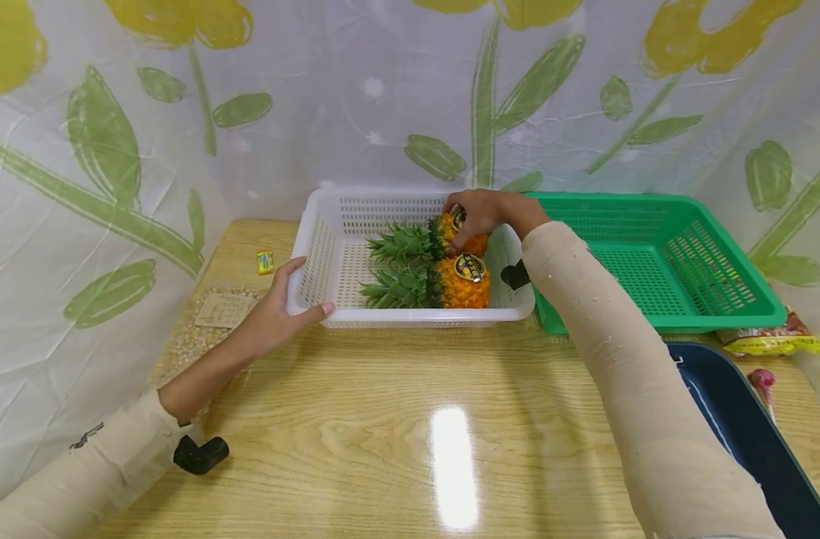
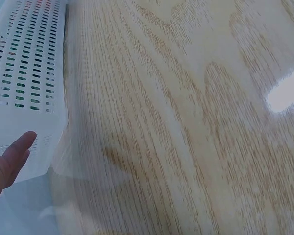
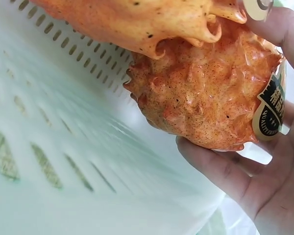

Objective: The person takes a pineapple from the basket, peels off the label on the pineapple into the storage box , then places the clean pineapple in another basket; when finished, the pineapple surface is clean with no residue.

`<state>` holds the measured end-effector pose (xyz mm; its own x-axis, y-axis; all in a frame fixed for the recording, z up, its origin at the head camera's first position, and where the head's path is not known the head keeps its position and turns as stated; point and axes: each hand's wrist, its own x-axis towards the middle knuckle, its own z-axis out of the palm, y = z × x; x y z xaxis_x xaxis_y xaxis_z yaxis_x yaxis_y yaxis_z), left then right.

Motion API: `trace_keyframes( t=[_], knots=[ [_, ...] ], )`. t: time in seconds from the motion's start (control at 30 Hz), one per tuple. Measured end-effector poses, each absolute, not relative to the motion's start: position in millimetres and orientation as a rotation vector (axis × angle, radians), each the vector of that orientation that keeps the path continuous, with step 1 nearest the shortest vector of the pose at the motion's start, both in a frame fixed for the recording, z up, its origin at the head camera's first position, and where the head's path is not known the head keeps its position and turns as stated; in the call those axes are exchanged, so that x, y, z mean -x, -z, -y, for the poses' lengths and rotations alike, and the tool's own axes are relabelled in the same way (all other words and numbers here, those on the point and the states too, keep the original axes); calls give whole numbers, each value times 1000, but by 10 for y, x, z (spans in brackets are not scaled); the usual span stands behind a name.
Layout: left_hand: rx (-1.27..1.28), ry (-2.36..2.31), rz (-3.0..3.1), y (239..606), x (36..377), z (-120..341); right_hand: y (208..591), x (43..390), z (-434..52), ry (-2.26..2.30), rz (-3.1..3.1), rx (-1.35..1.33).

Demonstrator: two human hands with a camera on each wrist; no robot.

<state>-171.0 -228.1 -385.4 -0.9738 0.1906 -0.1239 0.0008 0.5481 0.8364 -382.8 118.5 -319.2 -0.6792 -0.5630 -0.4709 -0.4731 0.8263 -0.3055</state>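
Two small orange pineapples with green leafy crowns lie side by side in a white plastic basket (image 1: pixel 410 315), crowns to the left. My right hand (image 1: pixel 476 212) reaches over the basket's right end and grips the back pineapple (image 1: pixel 475 243) around its body. In the right wrist view, the thumb and fingers lie on opposite sides of that fruit, next to its black and gold label. The front pineapple (image 1: pixel 462 288) lies against it, untouched by the hand. At the basket's front left corner, my left hand (image 1: pixel 275 311) rests with thumb and forefinger spread along the rim.
A green basket (image 1: pixel 706 322) adjoins the white one on the right. Before it stands a dark blue tray (image 1: pixel 747 427), with a pink lollipop (image 1: pixel 762 380) and a snack bag (image 1: pixel 776 337) nearby. At left lie a yellow packet (image 1: pixel 265 262) and a clear bag with a label (image 1: pixel 224 309).
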Motion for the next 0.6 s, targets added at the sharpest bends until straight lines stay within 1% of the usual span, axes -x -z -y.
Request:
trace_keyframes(
  t=[0.6],
  knots=[
    [-158, -1386, -2592, 3873, 1718, 2279, 2964, 3761, -1239, 221, -2488, 777]
  ],
)
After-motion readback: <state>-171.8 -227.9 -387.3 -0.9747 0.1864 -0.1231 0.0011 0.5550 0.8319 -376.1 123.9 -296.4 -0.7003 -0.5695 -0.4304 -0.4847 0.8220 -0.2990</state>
